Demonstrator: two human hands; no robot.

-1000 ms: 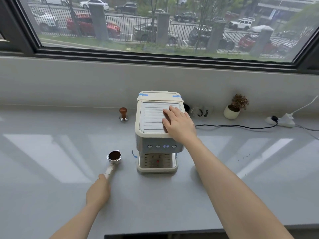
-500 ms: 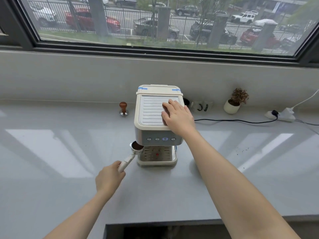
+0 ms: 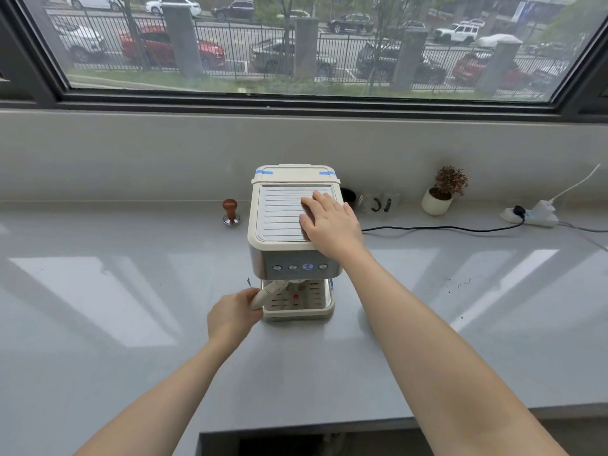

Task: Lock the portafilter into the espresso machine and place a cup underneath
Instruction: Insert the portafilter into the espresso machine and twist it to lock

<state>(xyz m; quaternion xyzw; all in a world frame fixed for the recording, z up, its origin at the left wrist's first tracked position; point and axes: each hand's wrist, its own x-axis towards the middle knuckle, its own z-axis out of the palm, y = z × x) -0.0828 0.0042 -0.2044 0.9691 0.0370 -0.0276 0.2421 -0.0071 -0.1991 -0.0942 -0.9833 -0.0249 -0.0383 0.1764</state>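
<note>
A cream espresso machine [image 3: 283,222] stands in the middle of the grey counter, with a lit button row on its front. My right hand [image 3: 332,225] lies flat on the right side of its ribbed top, fingers spread. My left hand [image 3: 232,315] grips the cream handle of the portafilter [image 3: 268,291], which angles up and right beneath the machine's head. The portafilter's basket is hidden under the head. Below it sits the slotted drip tray [image 3: 307,306]. No cup for the tray is clearly visible.
A wooden-topped tamper [image 3: 231,212] stands left of the machine by the wall. Behind and right are small glass items [image 3: 378,202], a potted plant [image 3: 441,195], a black cable [image 3: 437,228] and a power strip [image 3: 533,215]. The counter's front edge has a cutout [image 3: 296,439].
My left hand carried the portafilter from the counter left of the machine up and right; its basket has gone under the machine's head. My right hand stayed on the top.
</note>
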